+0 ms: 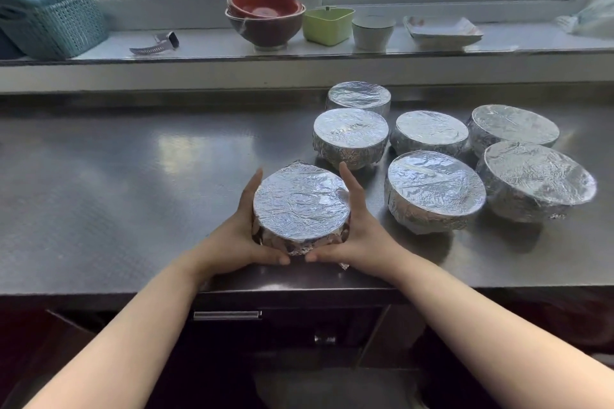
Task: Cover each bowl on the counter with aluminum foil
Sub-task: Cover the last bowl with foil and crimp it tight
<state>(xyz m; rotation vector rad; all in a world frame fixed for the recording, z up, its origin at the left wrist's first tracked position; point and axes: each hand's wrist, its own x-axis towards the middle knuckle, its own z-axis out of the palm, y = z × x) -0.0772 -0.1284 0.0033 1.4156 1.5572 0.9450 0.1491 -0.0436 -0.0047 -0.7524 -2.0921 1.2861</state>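
Note:
A foil-wrapped bowl [300, 206] stands near the front edge of the steel counter [116, 183]. My left hand [237, 236] cups its left side and my right hand [357, 229] cups its right side, thumbs almost meeting at the front under the foil. Both palms press the foil against the bowl's wall. To the right stand several more bowls wrapped in foil, the nearest ones a mid bowl [350, 136] and a front bowl [433, 191].
On the window sill sit stacked red-brown bowls [265, 18], a green container [327, 25], a white cup [372, 31], a square plate [442, 31] and a watch [156, 43]. A teal basket [56, 26] stands at the far left. A drawer handle [227, 314] is below the counter.

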